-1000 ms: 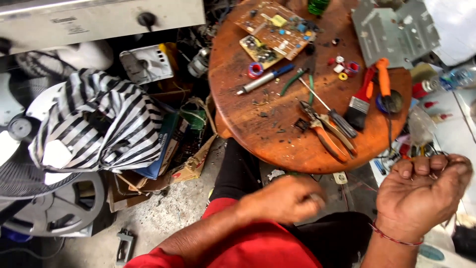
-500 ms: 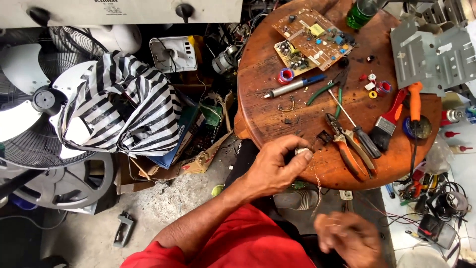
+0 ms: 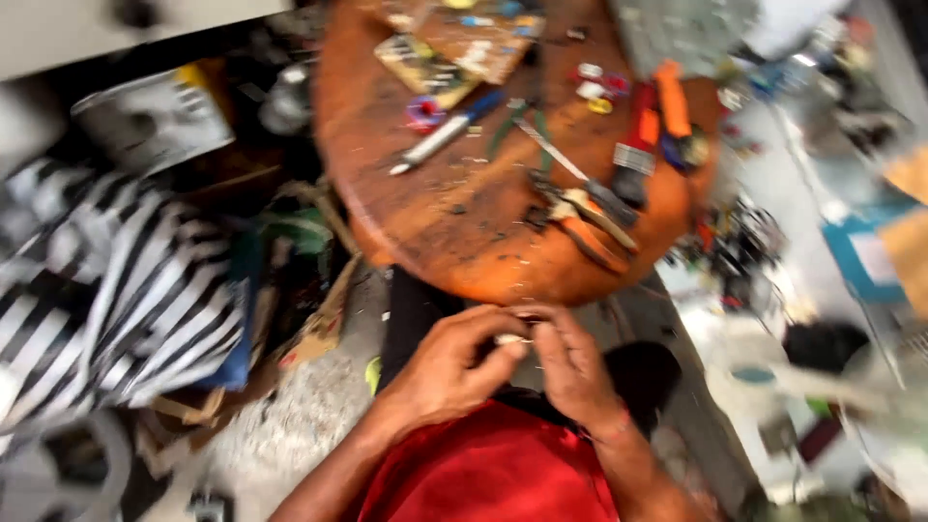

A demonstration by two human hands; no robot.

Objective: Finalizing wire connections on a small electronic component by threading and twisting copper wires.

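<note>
Your left hand [image 3: 449, 372] and right hand [image 3: 572, 372] meet just below the near rim of the round wooden desk [image 3: 464, 232], over your lap and red shirt [image 3: 493, 469]. Both are pinched on one small pale part [image 3: 509, 338]: the left thumb and forefinger hold it, and the right fingertips press in from the other side. The picture is smeared by motion, so you cannot tell what the part is, nor whether a wire hangs from it.

As for progress, the part is in hand and off the desk, and the fingers seem to be working it; nothing shows it fitted to anything yet, so the joining or setting down looks still to do. The tools lie untouched: orange-handled pliers [image 3: 590, 232] nearest you, a blue-handled screwdriver [image 3: 447, 130] further in, a circuit board [image 3: 454, 48] at the far side.

For room, your knuckles sit close under the desk's edge, so lifting straight up is tight; towards your body you have free space. To your left the floor is crowded with a striped cloth [image 3: 116, 280] and cardboard scraps [image 3: 324, 324]; to your right, blurred clutter stands close.
</note>
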